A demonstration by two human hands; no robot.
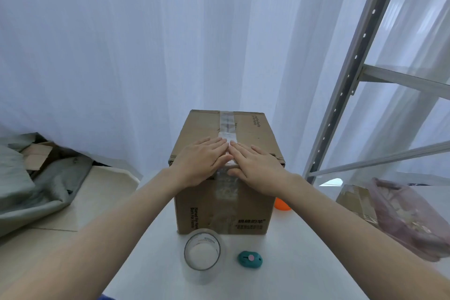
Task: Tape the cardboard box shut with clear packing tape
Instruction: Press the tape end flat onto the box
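A brown cardboard box (253, 134) stands on the white table (304, 263), its flaps closed. A strip of clear tape (227, 120) runs along the top seam and down the front face. My left hand (202, 159) lies flat on the box top, left of the seam. My right hand (258, 169) lies flat to the right of it, thumb over the front edge. The fingertips of both hands meet on the tape. The roll of clear packing tape (202, 251) stands on the table in front of the box, untouched.
A small teal cutter (250, 259) lies right of the roll. An orange object (282, 204) peeks out behind the box's right side. A pinkish plastic bin (409, 217) and a metal shelf frame (350, 75) stand at the right. Grey cloth (36, 190) lies on the floor at left.
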